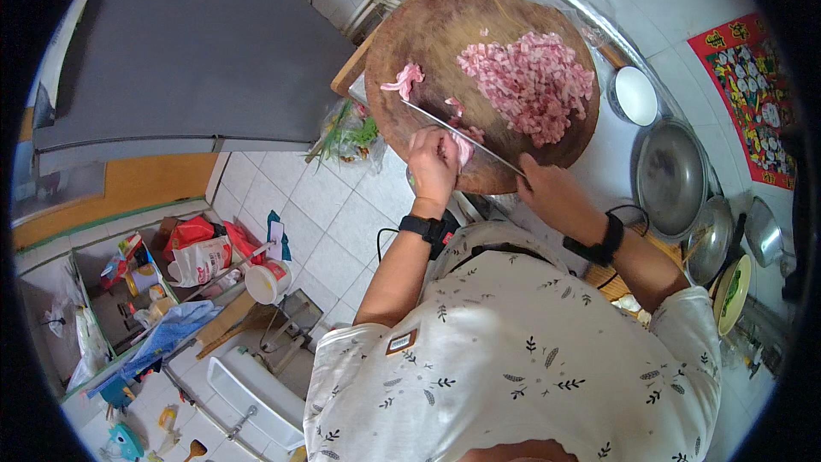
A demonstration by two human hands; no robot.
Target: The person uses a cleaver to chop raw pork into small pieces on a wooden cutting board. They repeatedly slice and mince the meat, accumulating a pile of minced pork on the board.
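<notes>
A round wooden chopping block (417, 32) stands before me, with a heap of diced raw meat (535, 80) on its right half. My right hand (553, 191) grips a knife (458, 131) at the block's near right edge; its thin blade slants up to the left across the block. Behind the blade, my left hand (431, 157) curls its fingers against a piece of raw meat (463, 149). Small cut bits lie along the blade's far side. A separate strip of pink meat (405, 80) rests near the block's left edge, just beyond the knife tip.
Right of the block stand a white bowl (635, 96), a grey metal basin (670, 176) and a plate of green food (731, 295). A bag of green vegetables (353, 135) is at the block's lower left. A large grey panel (192, 45) rises at left; a white bucket (266, 281) is below.
</notes>
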